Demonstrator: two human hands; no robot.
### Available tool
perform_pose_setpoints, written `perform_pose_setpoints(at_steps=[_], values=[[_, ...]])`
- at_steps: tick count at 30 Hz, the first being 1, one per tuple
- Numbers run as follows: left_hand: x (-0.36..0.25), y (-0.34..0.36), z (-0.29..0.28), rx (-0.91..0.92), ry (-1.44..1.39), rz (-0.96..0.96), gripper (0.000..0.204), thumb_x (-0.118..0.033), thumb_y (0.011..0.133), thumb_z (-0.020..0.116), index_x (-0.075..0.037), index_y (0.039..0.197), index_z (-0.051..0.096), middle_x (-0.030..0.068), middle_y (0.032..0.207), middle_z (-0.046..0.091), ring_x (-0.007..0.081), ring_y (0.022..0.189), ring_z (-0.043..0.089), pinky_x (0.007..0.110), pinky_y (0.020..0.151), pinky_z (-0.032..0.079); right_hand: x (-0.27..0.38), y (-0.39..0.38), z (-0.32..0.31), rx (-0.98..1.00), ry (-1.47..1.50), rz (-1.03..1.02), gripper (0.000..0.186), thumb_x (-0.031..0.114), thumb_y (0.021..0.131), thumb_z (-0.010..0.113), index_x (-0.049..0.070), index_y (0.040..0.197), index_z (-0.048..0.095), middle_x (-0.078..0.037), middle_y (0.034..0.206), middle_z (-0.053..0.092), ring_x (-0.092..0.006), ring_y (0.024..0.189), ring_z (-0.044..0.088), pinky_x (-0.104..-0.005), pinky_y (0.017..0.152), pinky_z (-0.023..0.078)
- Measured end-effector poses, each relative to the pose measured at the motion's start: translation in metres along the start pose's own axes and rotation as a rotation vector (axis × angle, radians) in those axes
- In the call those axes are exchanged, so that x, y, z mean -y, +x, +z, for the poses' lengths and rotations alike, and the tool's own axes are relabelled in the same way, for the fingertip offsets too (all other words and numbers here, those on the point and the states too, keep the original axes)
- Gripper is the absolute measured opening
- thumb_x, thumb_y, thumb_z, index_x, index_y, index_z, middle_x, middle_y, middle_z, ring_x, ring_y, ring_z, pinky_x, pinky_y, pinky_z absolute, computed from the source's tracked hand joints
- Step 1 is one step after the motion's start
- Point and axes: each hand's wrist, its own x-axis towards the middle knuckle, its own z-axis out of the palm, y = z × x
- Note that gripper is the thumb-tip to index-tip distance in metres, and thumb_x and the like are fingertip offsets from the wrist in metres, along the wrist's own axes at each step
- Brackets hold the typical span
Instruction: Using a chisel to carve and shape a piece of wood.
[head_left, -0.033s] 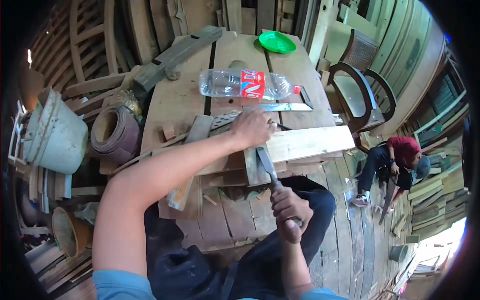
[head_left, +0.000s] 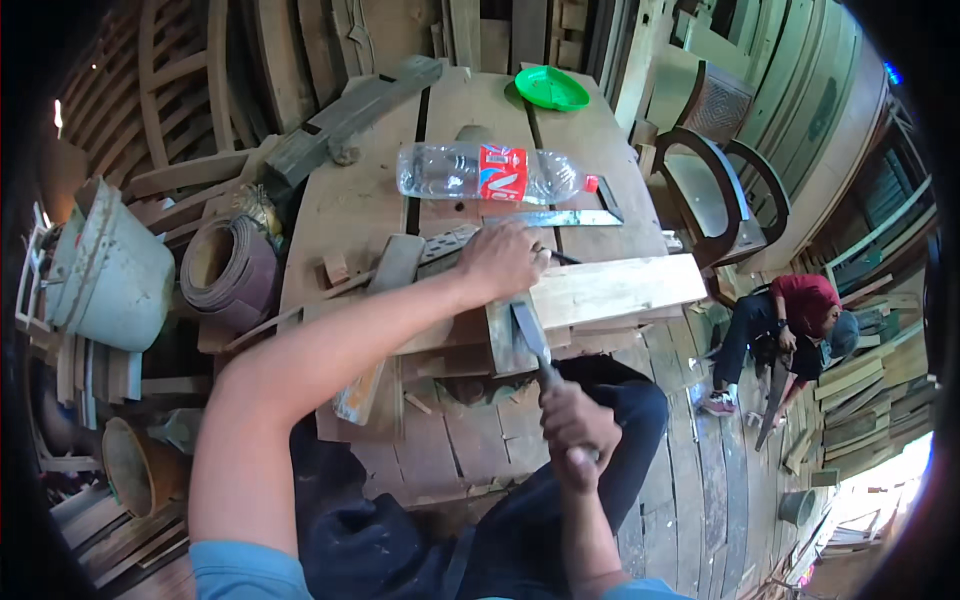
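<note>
My left hand presses down on a pale wooden plank lying across the front edge of the workbench, fingers curled over it. A short upright wood piece hangs below the plank. My right hand grips the handle of a flat-bladed tool, a chisel or file. Its blade rests against that short piece just under my left hand.
On the bench lie a plastic bottle, a metal square, a green plate and wood scraps. A sandpaper roll and a bucket sit left. Right stands a chair, and a person sits on the plank floor.
</note>
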Motion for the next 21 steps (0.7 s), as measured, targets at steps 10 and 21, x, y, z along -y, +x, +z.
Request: perform_pose_setpoints(at_steps=[10, 21], values=[[-0.006, 0.002, -0.001, -0.052, -0.045, -0.048, 0.024, -0.026, 0.087, 0.061, -0.002, 0.086, 0.067, 0.0186, 0.097, 0.066, 0.037, 0.098, 0.062, 0.047, 0.089, 0.048, -0.002, -0.003, 0.001, 0.019, 0.003, -0.061, 0.041, 0.035, 0.08, 0.062, 0.003, 0.057, 0.053, -0.01, 0.055, 0.054, -0.0252, 0.056, 0.052, -0.0414, 0.067, 0.044], [0.001, 0.005, 0.005, -0.074, -0.033, -0.046, 0.028, -0.024, 0.081, 0.059, 0.001, 0.08, 0.071, 0.0268, 0.092, 0.068, 0.0391, 0.092, 0.068, 0.047, 0.083, 0.055, -0.006, -0.016, -0.002, 0.099, 0.004, -0.093, 0.041, 0.036, 0.081, 0.062, 0.004, 0.059, 0.053, -0.01, 0.059, 0.056, -0.0253, 0.06, 0.053, -0.0421, 0.071, 0.045]])
